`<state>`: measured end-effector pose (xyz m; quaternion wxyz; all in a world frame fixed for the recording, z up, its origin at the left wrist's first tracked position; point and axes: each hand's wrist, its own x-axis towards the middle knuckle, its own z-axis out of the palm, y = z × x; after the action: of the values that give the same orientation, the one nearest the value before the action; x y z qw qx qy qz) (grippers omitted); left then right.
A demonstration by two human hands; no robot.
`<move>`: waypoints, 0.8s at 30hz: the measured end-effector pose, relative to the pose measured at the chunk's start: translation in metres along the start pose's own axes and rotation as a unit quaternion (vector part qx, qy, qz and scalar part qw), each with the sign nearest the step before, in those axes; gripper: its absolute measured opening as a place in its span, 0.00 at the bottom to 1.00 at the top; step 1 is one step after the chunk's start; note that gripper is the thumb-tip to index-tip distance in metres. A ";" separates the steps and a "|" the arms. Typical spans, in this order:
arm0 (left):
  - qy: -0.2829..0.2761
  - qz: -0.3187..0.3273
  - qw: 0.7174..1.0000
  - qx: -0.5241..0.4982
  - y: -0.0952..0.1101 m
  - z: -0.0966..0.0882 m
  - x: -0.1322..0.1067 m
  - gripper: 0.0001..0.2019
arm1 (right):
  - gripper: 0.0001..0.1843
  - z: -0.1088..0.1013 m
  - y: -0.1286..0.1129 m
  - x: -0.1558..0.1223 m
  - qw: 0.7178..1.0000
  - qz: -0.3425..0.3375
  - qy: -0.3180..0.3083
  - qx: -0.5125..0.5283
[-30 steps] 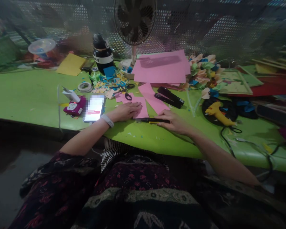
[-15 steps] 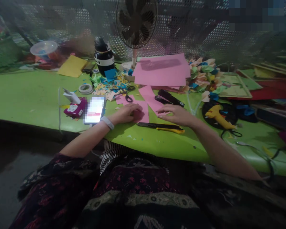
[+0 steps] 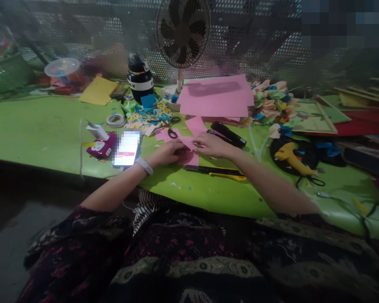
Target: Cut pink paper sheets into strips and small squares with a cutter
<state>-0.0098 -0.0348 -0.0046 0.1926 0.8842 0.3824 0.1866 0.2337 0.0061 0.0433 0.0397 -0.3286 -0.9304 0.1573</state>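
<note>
A small pink paper piece [image 3: 191, 158] lies on the green table [image 3: 44, 126] in front of me. My left hand [image 3: 166, 152], with a white wristband, has its fingers curled on the paper's left side. My right hand [image 3: 212, 145] meets it from the right, fingertips pinched on the paper's top edge. A black and yellow utility knife [image 3: 219, 171] lies flat on the table just below my right wrist, with neither hand touching it.
A lit phone [image 3: 126, 148] and a magenta gadget [image 3: 102, 147] lie left of my hands. Scissors [image 3: 172, 132], a black stapler [image 3: 229, 134], large pink sheets [image 3: 214, 94], paper scraps, a fan [image 3: 183, 33] and a black bottle [image 3: 140, 78] sit behind. A yellow glue gun [image 3: 292, 153] lies to the right.
My right hand left the utility knife on the table and moved up and left onto the pink paper. My left hand went from lying flat to curling its fingers on the paper.
</note>
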 end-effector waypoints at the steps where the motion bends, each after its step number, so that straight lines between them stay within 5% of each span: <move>1: 0.005 -0.007 1.000 -0.012 0.001 0.000 0.000 0.18 | 0.13 -0.001 -0.001 0.002 1.000 0.006 -0.004 0.000; 6: 0.004 -0.040 0.997 -0.064 0.005 -0.001 -0.002 0.15 | 0.13 -0.005 -0.002 0.009 0.999 0.040 -0.013 0.008; 15: 0.057 -0.061 0.996 0.032 0.006 -0.003 -0.006 0.18 | 0.17 -0.003 -0.012 0.008 0.990 0.090 -0.044 0.101; 19: 0.071 -0.064 0.995 0.014 0.005 0.000 -0.006 0.20 | 0.09 -0.001 -0.018 0.006 0.986 0.110 -0.053 0.110; 24: 0.086 -0.093 0.987 -0.098 0.005 -0.003 -0.001 0.07 | 0.07 -0.002 -0.024 0.007 0.989 0.073 -0.021 0.128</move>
<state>-0.0086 -0.0385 0.0003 0.2616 0.8024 0.4577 0.2798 0.2142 -0.0063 0.0529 0.0504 -0.3844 -0.8767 0.2846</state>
